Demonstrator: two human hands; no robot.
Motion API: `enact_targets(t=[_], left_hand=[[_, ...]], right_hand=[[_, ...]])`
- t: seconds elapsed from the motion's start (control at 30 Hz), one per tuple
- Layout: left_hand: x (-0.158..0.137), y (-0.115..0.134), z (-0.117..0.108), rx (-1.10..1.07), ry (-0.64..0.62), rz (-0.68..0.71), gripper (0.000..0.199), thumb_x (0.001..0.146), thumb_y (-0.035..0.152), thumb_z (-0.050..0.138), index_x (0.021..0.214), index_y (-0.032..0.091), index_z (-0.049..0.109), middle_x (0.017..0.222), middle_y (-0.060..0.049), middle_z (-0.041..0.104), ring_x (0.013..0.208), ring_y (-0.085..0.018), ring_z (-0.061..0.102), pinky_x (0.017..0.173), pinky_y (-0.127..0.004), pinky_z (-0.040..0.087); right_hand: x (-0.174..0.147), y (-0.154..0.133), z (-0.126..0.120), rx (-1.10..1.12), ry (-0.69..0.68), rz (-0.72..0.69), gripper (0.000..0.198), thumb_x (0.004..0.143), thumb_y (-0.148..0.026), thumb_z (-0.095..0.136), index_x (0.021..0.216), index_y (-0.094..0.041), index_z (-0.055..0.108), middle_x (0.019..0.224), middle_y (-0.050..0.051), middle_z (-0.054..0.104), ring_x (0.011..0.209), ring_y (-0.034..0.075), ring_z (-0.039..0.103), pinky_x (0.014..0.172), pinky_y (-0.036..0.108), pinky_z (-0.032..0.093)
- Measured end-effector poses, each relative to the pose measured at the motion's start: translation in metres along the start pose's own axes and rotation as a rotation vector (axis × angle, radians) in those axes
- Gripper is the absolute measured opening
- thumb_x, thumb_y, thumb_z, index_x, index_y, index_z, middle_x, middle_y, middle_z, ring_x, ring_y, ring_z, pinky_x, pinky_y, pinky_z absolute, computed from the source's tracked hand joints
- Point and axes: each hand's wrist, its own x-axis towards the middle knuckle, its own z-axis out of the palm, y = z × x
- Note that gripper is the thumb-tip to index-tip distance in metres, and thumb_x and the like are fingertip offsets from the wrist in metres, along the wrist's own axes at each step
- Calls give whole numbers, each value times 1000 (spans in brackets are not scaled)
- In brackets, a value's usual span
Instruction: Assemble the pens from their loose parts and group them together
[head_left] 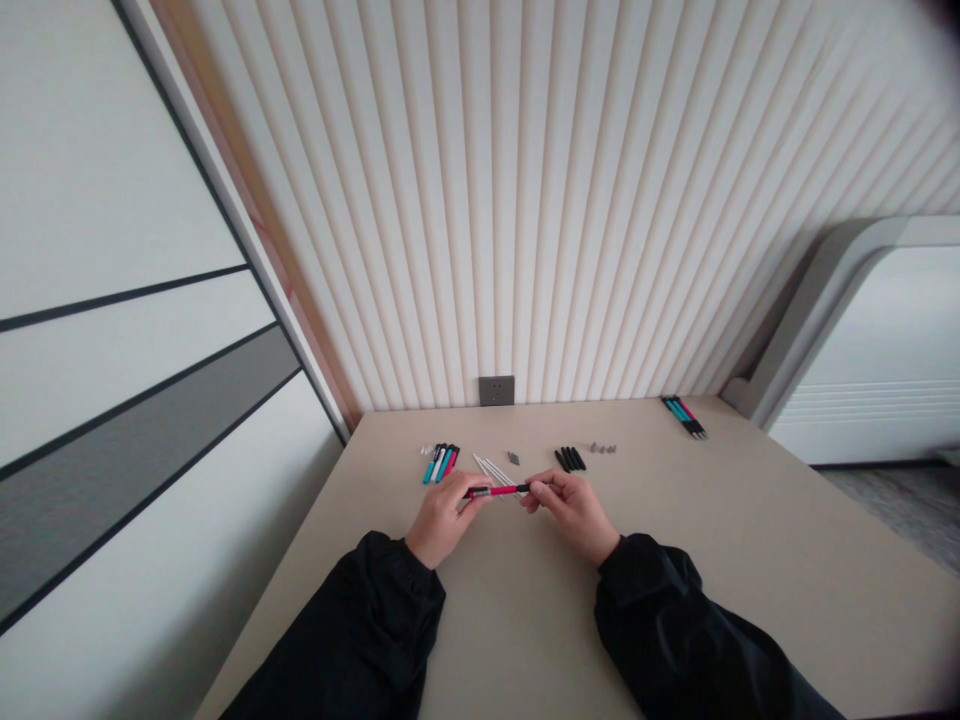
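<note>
Both hands on one red pen (504, 490), held roughly crosswise above the near side of the parts rows. Left hand (439, 515): fingers pinching the pen's left end. Right hand (571, 510): thumb and fingers pinching the black piece at the other end. Whether that piece is seated or only touching can't be told at this size.

Step in hand, as a judgement: fitting or turning the black end on the red body. The next move calls for the left grip holding firm, both ends in line, and the right fingers doing the fine work (twist or push, hard to say which).

Parts sit close. White rods (492, 467) lie just beyond the pen, partly behind it in this view. Coloured barrels (441, 464) near the left fingers; black sleeves (571, 460) just past the right hand. Small grey pieces (514, 458) between those groups, more grey bits (603, 449) to the right. Reaching straight forward risks brushing the rods.

Room: tabletop (525, 620) is bare between the forearms and wide on the right. Back edge meets the ribbed wall (525, 200), so no overrun there. The left edge runs along the left forearm, tighter side. Grouped pens (683, 416) sit at the far right corner, well apart from both hands.
</note>
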Motion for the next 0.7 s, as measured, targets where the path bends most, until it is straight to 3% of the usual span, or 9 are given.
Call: enact_targets(t=[0.13,0.33,0.5,0.7], left_hand=[[-1,-2,0,-17,21,-34,31,84,23,66,113,20,56,89,-3,72,85,-17,69,81,-31,54],[-2,-1,1,-61,3,-72,30,83,23,67,111,21,57,89,-3,73,86,-17,69,83,-31,54],[-1,1,1,-122,12,-176,26,81,25,69,104,20,59,88,-3,72,83,-16,69,76,-28,55],[0,-1,2,-79,17,-178,13,81,25,68,91,19,62,85,-3,69,77,-15,66,71,-26,53]], right_hand=[[-1,-2,0,-162,39,53,45,87,-58,50,74,-16,62,65,6,71,59,16,64,61,26,48],[-6,-1,2,-231,39,188,64,89,-66,36,51,-18,54,34,0,51,31,9,43,37,20,33],[-5,0,3,-210,45,195,66,90,-66,32,51,-17,54,34,0,49,31,9,43,38,20,32],[-3,6,3,-169,29,146,59,89,-65,36,61,-17,57,45,1,57,37,10,45,40,20,35]])
